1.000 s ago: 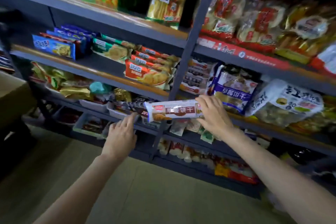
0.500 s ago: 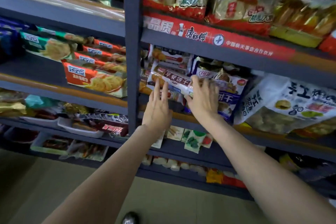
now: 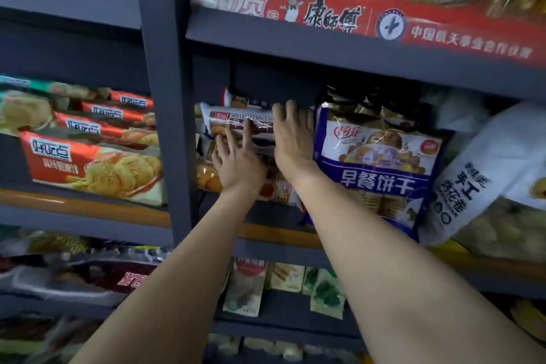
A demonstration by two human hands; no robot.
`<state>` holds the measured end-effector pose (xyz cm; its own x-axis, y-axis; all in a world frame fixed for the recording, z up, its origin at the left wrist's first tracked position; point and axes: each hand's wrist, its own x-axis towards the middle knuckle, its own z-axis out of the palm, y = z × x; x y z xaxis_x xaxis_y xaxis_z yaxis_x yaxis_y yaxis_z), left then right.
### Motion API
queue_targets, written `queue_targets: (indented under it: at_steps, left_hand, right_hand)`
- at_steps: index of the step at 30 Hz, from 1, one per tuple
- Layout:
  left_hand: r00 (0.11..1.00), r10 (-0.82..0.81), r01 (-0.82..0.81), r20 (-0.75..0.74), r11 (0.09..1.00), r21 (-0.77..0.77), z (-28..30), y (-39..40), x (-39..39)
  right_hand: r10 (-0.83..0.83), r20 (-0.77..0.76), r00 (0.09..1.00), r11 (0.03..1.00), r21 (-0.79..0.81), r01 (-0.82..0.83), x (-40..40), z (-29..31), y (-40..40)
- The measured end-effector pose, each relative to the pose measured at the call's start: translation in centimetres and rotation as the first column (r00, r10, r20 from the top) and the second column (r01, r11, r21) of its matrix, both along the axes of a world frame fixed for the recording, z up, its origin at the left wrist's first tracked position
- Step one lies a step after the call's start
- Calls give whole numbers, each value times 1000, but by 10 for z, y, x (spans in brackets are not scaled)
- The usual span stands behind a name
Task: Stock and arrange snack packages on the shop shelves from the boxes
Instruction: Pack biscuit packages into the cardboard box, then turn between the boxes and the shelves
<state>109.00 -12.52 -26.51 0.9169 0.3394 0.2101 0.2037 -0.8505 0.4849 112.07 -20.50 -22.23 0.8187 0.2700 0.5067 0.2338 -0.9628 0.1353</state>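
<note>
A long white-and-brown biscuit package (image 3: 236,120) lies on top of a stack of similar packages (image 3: 206,177) in the middle shelf bay, just right of the grey upright post (image 3: 165,97). My left hand (image 3: 237,161) presses flat against the stack's front with its fingers spread and straight. Beside it, my right hand (image 3: 292,136) lies with straight fingers over the right end of the top package, fingertips reaching into the dark gap above. Neither hand curls round anything.
A large blue-and-white biscuit bag (image 3: 378,162) stands right of my hands, a white bag (image 3: 484,174) beyond it. Orange biscuit packs (image 3: 94,165) fill the left bay. A red banner (image 3: 354,18) runs along the shelf edge above. Lower shelves hold small sachets (image 3: 245,287).
The camera has come closer to the shelf. The biscuit package carried by my right hand now lies on the stack, and both hands have moved in against it.
</note>
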Motion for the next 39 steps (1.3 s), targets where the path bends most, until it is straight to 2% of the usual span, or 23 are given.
queue_targets:
  at_steps: [7,12,14,19,21,25,28,32,36,39]
  left_hand:
    - [1000,-20,20,-4,991,132,-11,1,14]
    - [1000,-15,16,-9,993,116,-9,-2,5]
    - [999,-39,40,-10,994,103,-5,-3,-8]
    - [980,-199,200,-26,980,12,13,-5,-72]
    - [962,-271,271,-24,962,-31,21,-4,-109]
    - [930,-365,366,-51,930,13,21,16,-182]
    - [960,-256,249,-112,966,-74,7,53,-242]
    - [961,50,-86,-271,989,-121,-19,127,-355]
    - [845,339,-382,-414,924,-22,-48,225,-505]
    - [698,540,-611,-471,792,2,-62,296,-627]
  right_hand:
    - [-36,-111,993,995,87,46,18,-16,5]
    - [7,-152,988,995,95,7,5,-17,0]
    - [47,-226,973,994,109,-22,-10,-12,-2]
    - [71,-449,890,991,132,-12,-58,16,-5]
    - [85,-467,880,986,164,-8,-82,25,-5]
    - [132,-470,873,976,214,-32,-142,33,0]
    - [223,-584,781,971,208,-121,-192,26,23]
    - [314,-734,602,947,200,-249,-268,-10,103]
    - [367,-860,353,866,178,-467,-373,-52,221]
    - [439,-881,178,730,234,-642,-472,-81,311]
